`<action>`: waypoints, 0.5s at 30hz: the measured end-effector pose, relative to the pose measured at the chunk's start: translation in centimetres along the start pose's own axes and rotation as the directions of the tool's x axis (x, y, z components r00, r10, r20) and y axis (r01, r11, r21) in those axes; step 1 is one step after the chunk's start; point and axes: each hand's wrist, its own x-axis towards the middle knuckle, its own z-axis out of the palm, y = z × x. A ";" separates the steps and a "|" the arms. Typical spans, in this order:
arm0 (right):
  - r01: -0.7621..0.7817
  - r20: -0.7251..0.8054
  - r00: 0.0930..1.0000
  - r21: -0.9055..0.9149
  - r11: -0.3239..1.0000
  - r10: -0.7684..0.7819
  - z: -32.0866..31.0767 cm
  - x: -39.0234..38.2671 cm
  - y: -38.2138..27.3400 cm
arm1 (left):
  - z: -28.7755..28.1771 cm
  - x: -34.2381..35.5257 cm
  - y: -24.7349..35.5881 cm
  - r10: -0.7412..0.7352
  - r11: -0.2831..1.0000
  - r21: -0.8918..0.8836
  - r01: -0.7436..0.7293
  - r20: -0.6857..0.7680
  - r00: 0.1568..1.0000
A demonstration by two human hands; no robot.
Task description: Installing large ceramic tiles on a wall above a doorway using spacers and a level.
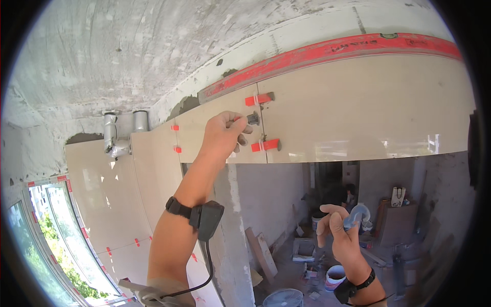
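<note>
My left hand [225, 134] is raised to the beige wall tiles. Its fingers pinch a small tile-levelling wedge [253, 118] whose dark end sticks out at the seam. Just above it, a red wedge [260, 99] sits in a clip across the same seam, and another red wedge [266, 145] sits below. Lower right, my right hand [343, 238] is held away from the wall with its fingers curled. A translucent bluish curved piece [357, 217] shows against that hand; its kind is unclear.
A long red spirit level [327, 59] lies along the tiles' top edge. Silver pipes [116, 135] come out at left, near a window [64, 225]. Below the tiled band, the opening shows a bucket [335, 276], boards [262, 253], a cabinet [398, 222] and a crouching person [336, 195].
</note>
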 end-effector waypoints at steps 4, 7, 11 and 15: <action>-0.125 -0.068 0.991 -0.113 0.986 0.117 -2.4 -1.6 -1.3 | 0.6 1.7 -0.8 -0.082 0.993 0.077 0.084 -0.034 0.996; -0.066 -0.011 0.998 -0.299 0.952 0.065 -4.0 -2.2 -1.9 | 1.3 1.9 -0.9 -0.089 0.981 0.168 0.099 -0.065 0.994; -0.020 0.016 1.000 -0.326 0.945 0.027 -5.4 -2.5 -1.9 | 2.2 1.9 -0.5 -0.082 0.972 0.216 0.097 -0.075 0.994; 0.061 0.050 0.998 -0.370 0.927 -0.046 -6.3 -2.7 -1.5 | 3.0 1.7 -0.5 -0.080 0.973 0.208 0.103 -0.116 0.990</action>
